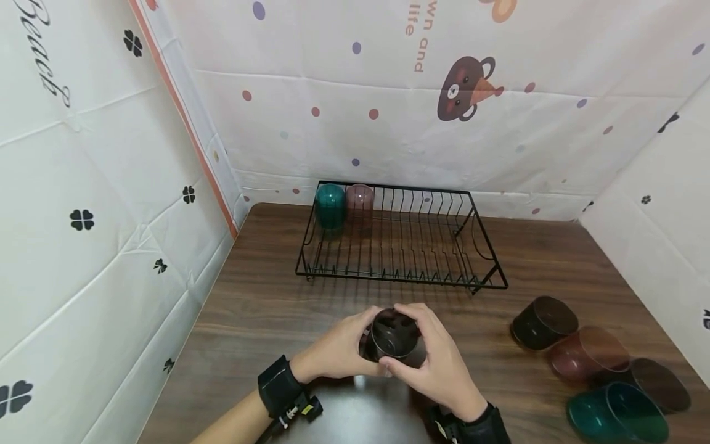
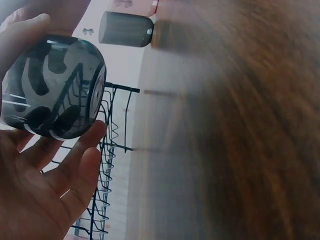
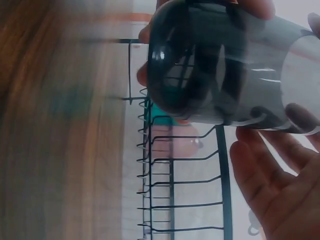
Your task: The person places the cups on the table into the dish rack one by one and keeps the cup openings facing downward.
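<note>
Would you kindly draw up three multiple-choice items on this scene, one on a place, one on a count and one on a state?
1. Where in the dish rack do the two cups stand?
A. Back left corner
B. Front right corner
C. The middle

2. How many cups lie on the table at the right, outside the rack?
A. Two
B. Four
C. Six

3. How is the dark cup held?
A. By the left hand alone
B. It stands free on the table
C. Between both hands

Answers:
1. A: the teal cup and the pink cup stand side by side at the rack's back left.
2. B: a black, a reddish, a dark brown and a teal one lie there on their sides.
3. C: the left hand and the right hand both grip it, clear of the rack.
</note>
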`<state>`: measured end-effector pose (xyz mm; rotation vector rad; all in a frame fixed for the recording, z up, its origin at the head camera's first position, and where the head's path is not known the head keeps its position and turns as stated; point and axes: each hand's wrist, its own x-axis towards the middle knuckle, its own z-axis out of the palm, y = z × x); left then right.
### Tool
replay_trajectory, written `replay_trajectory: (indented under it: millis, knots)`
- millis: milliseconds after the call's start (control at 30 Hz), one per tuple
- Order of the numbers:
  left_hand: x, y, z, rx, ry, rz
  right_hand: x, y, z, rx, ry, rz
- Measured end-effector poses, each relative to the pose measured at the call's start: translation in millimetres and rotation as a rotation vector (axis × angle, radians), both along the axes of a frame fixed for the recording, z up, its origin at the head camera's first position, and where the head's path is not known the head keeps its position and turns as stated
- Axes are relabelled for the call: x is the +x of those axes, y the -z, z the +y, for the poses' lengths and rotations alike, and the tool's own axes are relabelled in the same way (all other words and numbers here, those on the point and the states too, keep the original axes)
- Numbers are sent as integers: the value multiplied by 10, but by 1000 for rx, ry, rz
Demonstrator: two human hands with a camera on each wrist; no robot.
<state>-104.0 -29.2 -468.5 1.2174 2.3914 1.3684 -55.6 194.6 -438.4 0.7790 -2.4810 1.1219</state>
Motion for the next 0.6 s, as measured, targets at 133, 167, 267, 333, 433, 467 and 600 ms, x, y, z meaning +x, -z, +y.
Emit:
replay_trajectory:
  millis: [133,167,267,333,433,467,600]
  knots:
    - [-10,10,7,18,1,-11,-28,57,9,-73,-38,34]
    - [-10,10,8,21,2,-10,-34,74,9,-94,-50,45]
    - [0,20,9,21,-6,-4,-45,144,4,-140,-70,70]
    - [11,29,8,23,-7,-2,-45,184,-11,-177,-81,71]
    - [23,49,6,31,-5,-14,-46,226,-32,-222,-95,71]
    - [23,53,7,38,-1,-20,-48,231,-38,-236,-101,73]
    - [23,71,14,63,17,-40,-54,254,-39,-258,-105,93]
